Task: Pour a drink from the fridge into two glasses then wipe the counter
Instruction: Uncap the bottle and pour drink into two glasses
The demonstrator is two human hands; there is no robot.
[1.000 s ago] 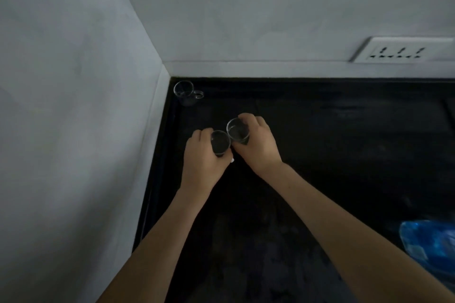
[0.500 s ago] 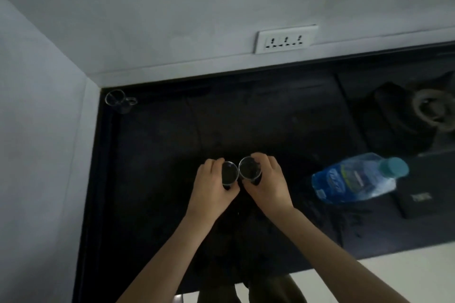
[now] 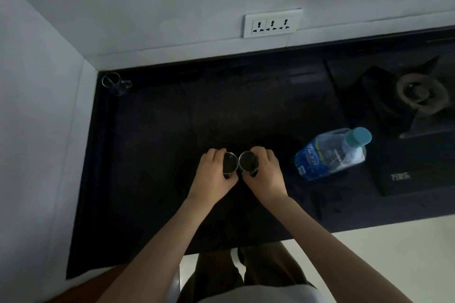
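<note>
Two small glasses stand side by side on the black desk (image 3: 152, 155), rims touching or nearly so, about midway along its visible span and toward the near half. The left glass (image 3: 230, 164) is gripped by the left hand (image 3: 213, 177), fingers curled round its far-left side, thumb at the near side. The right glass (image 3: 248, 161) is gripped by the right hand (image 3: 266, 176) in mirror fashion, fingers wrapped over the far-right side. Both glasses are upright; contents cannot be told in the dim light, since the interiors look dark against the desk.

A plastic water bottle (image 3: 331, 154) with a blue label and a teal cap lies tilted to the right of the right hand, near it but apart, cap pointing far-right. Whether its body rests fully on the desk cannot be told. Just beyond the cap sits a gas stove (image 3: 403, 165), a black slab with one burner (image 3: 422, 94) at the far right.

A third clear glass mug (image 3: 115, 83) with a handle stands in the far-left corner of the desk, well apart from the hands.

On the far wall above the desk, a white socket plate (image 3: 272, 22) with three outlets. A pale wall bounds the desk on the left. Both forearms are bare. Dark trousers show at the near edge, above a light floor.
</note>
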